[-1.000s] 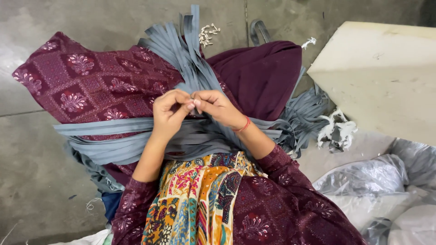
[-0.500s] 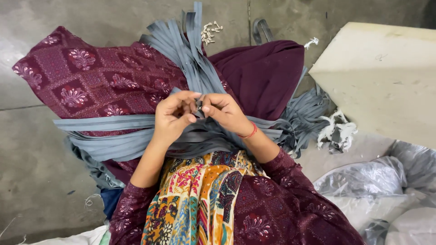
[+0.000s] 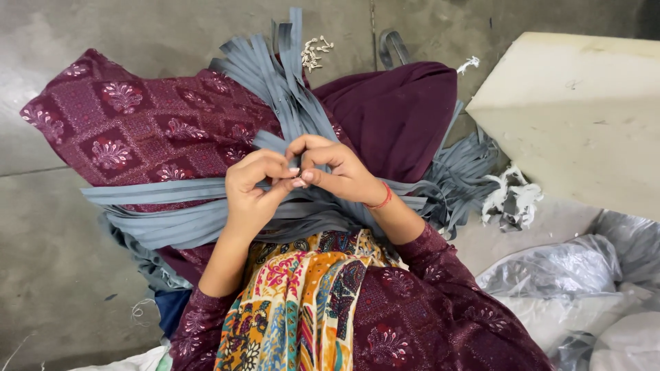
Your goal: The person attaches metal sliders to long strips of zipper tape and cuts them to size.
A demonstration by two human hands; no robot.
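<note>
Seen from above, a person is sitting on a grey concrete floor (image 3: 62,288) with knees apart, working over the lap. Both hands are meeting at the centre of the view. The left hand (image 3: 256,187) is curling inward with thumb and forefinger pressed together, and the right hand (image 3: 338,172), with a red thread bracelet (image 3: 382,200) at the wrist, is mirroring it — the fingers of both are pinching one small thing between their tips, too tiny to name with certainty, though it looks like a metal slider being fitted onto a strip of grey zipper tape (image 3: 278,148).

That strip belongs to a thick bundle of grey zipper tapes (image 3: 271,75) draped over the maroon patterned cloth (image 3: 137,130) on the knees, fanning out leftward, forward and to the right. A small heap of pale metal pieces (image 3: 314,52) is lying on the floor just beyond the bundle. A multicoloured scarf (image 3: 302,302) is hanging down the person's front. To the right are a pale foam block (image 3: 584,117), white scraps (image 3: 512,199) and crumpled plastic bags (image 3: 564,275).

Doing this well seems to call for keeping the tape end flat and taut between the left fingertips while the right ones are guiding the small piece squarely on — any twist in the tape could jam it. Holding the work close above the lap is also keeping loose strips from tangling in.
</note>
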